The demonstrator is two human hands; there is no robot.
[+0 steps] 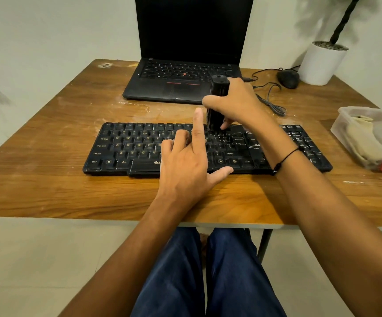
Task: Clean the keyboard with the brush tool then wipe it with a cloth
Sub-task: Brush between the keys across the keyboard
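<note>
1. Where the worn wooden table (48,138) meets the wall, one black laptop (181,83) stands open with a dark screen; its lid is flat and matte.
2. One black keyboard (126,147) lies flat in front of the laptop, long and rectangular, its keys dusty, with pale scratch-like marks on its right half.
3. The right hand (238,104) grips one black brush (217,99), a glossy upright bar, fingers curled round its body; the brush's lower end meets the keyboard's top rows right of centre.
4. The left hand (185,161) rests on the keyboard's middle, fingers loosely spread, index finger raised and straight, holding nothing.
5. One thin black cord bracelet (286,157) circles the right wrist.
6. At the table's right edge sits one translucent plastic tub (345,110); inside it lies a cream cloth (361,138), soft and folded.
7. At the far right corner are one round white pot (320,62) with a dark twisted stem and one black mouse (288,78), its grey cable (274,104) looping toward the laptop.
8. Bare scuffed wood lies left of the keyboard and between the keyboard and the near edge.
9. Two legs in dark blue trousers (178,275) show under the near edge.
</note>
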